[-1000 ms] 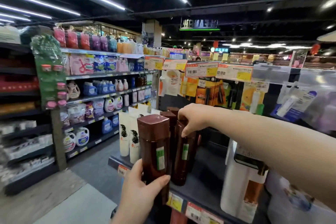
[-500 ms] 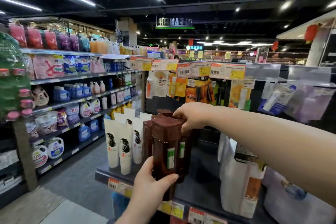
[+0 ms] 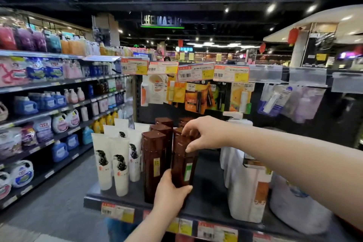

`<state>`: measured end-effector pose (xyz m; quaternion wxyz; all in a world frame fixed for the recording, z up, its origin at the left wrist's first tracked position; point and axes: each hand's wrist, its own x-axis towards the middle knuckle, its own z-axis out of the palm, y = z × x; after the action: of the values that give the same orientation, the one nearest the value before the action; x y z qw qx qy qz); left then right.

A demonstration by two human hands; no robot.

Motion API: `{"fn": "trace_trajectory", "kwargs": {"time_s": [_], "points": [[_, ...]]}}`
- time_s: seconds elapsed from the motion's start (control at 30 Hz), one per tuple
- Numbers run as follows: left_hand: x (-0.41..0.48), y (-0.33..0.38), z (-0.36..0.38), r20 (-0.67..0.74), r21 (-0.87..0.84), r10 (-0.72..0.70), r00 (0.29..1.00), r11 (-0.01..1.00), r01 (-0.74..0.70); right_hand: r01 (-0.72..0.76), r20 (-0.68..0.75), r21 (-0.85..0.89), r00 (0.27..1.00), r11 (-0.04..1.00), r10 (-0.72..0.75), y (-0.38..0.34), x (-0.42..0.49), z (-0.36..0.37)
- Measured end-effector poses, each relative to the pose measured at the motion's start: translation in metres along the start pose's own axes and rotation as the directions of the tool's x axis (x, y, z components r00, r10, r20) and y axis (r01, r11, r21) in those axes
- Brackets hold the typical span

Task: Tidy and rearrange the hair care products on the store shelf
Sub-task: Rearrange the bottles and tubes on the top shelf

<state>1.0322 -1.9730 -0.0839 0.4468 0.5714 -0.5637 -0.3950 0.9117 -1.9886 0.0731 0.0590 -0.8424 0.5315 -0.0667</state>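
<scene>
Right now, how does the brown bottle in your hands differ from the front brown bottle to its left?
The held bottle is gripped by the left hand low down and the right hand near its top; the front bottle stands untouched. The held bottle's label looks green, the front bottle's yellowish. Both are tall and dark brown.

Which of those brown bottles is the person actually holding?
The front right brown bottle with the green label: the left hand grips its base and the right hand pinches its top. The other brown bottles stand untouched.
</scene>
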Motion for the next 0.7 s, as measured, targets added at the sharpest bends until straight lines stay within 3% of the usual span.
{"fn": "trace_trajectory", "kwargs": {"time_s": [0.23, 0.5, 0.63, 0.7], "points": [[-0.007, -0.001, 0.001, -0.011, 0.01, -0.042, 0.999, 0.999, 0.043, -0.002, -0.028, 0.033, 1.0, 0.999, 0.003, -0.004, 0.007, 0.005], [-0.021, 0.001, 0.0, -0.003, -0.017, 0.01, 1.0, 1.0, -0.01, 0.009, -0.005, 0.025, 1.0, 1.0, -0.008, -0.005, 0.013, 0.002], [-0.018, 0.0, -0.001, 0.003, -0.006, 0.037, 0.999, 0.999, -0.037, -0.019, 0.056, 0.021, 0.998, 1.0, 0.018, -0.004, 0.014, -0.002], [-0.018, -0.002, -0.001, 0.001, -0.004, 0.041, 0.999, 0.999, -0.041, -0.047, 0.103, 0.1, 0.994, 0.994, 0.036, -0.002, 0.013, -0.009]]}}
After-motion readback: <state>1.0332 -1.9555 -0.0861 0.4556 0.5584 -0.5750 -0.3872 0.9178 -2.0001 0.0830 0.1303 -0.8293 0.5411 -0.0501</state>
